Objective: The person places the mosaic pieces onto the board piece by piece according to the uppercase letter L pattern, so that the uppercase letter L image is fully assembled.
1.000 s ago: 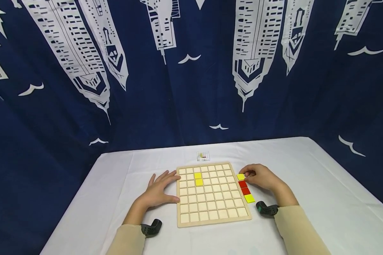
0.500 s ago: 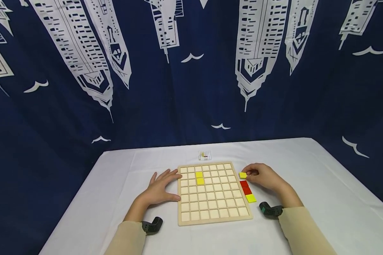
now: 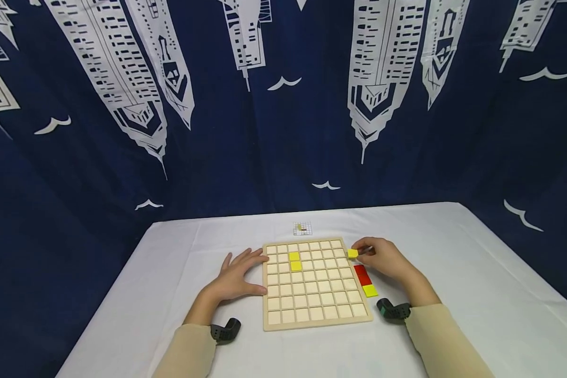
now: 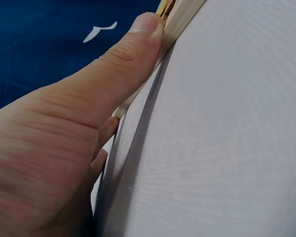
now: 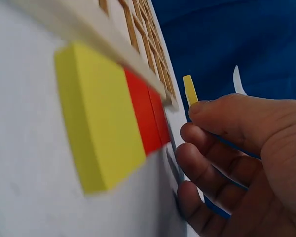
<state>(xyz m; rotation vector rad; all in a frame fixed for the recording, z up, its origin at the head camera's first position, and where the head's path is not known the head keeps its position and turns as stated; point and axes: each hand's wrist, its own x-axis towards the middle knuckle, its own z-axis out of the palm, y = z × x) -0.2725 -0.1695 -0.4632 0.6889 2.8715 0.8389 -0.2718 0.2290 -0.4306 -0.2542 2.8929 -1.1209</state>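
Note:
My right hand (image 3: 382,257) pinches a yellow square tile (image 3: 353,253) between thumb and fingers, held up by the upper right edge of a wooden grid board (image 3: 318,326). The right wrist view shows that tile (image 5: 189,90) upright at the thumb tip. My left hand (image 3: 233,279) spreads along the board's left edge, its thumb and a finger touching the rim; in the left wrist view the thumb (image 4: 103,81) presses the board's side. Two yellow tiles (image 3: 295,261) sit in neighbouring cells of one column, toward the board's back left.
Beside the board's right edge lie two red tiles (image 3: 363,275) and a yellow tile (image 3: 370,291), in a row on the white tablecloth (image 3: 217,236). A small printed grid card (image 3: 302,228) lies behind the board. A dark blue patterned curtain (image 3: 264,142) hangs at the back.
My right hand has lifted the yellow tile from the far end of the row beside the board and carried it left, to the board's edge. My left hand stays on the left rim.

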